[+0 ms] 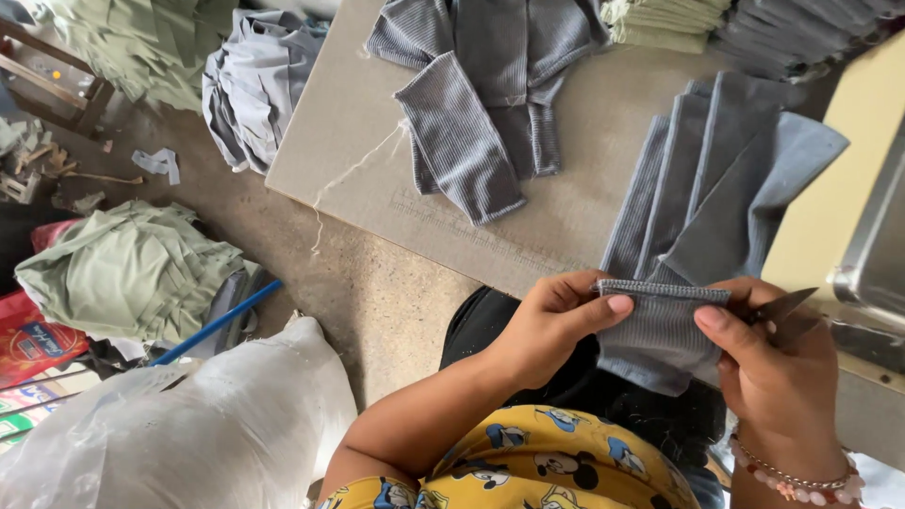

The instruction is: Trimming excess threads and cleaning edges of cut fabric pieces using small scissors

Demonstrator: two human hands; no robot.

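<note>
Left hand (547, 325) fingers pinching grey ribbed cuff (660, 325); right hand (778, 368) fingers gripping cuff, thread snips (782, 306).

– What does the frame cut off?
– The grey stacked pieces (801, 33) run off the top edge; the metal machine part (872, 254) leaves on the right; the white sack (189, 434) is cropped below.
– And hidden?
– The right hand (778, 377) covers most of the small snips (781, 306); only blade tips show.
</note>
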